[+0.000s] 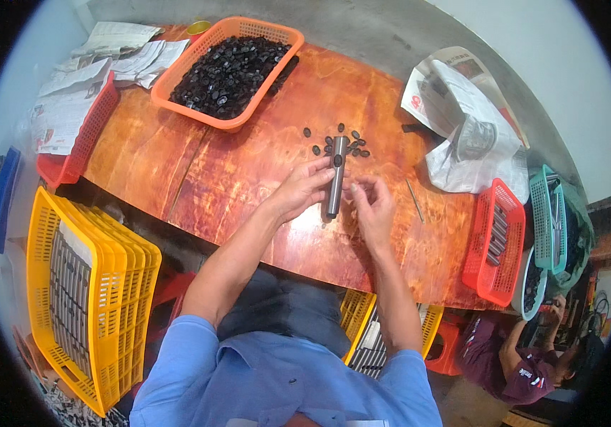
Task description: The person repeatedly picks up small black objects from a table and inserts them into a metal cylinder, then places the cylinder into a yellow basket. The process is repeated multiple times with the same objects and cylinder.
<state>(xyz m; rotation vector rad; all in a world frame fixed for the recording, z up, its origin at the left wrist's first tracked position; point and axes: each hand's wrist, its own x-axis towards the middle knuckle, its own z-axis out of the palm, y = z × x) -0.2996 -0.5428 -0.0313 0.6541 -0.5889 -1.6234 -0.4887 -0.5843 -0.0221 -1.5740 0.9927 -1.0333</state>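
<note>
One broad reddish wooden table fills the middle of the scene, and everything else sits on or around it. Near left, on the floor, stands a tall yellow slatted crate with grey rods stacked inside. At the far edge of the table an orange mesh basket is heaped with small black parts, and beside it at far left a red basket carries loose printed paper sheets. On the right, crumpled newspaper wrapping lies open, white with red and black print, and nearer on that side a red basket of metal rods hangs at the table's edge, next to a teal basket. In the centre the left hand is wrapped around a grey metal cylinder, holding it upright-lengthwise over the tabletop. The right hand is just beside the cylinder's lower half, fingers pinched together; whether they hold anything cannot be told. Just beyond the cylinder lies a scatter of small black caps.
</note>
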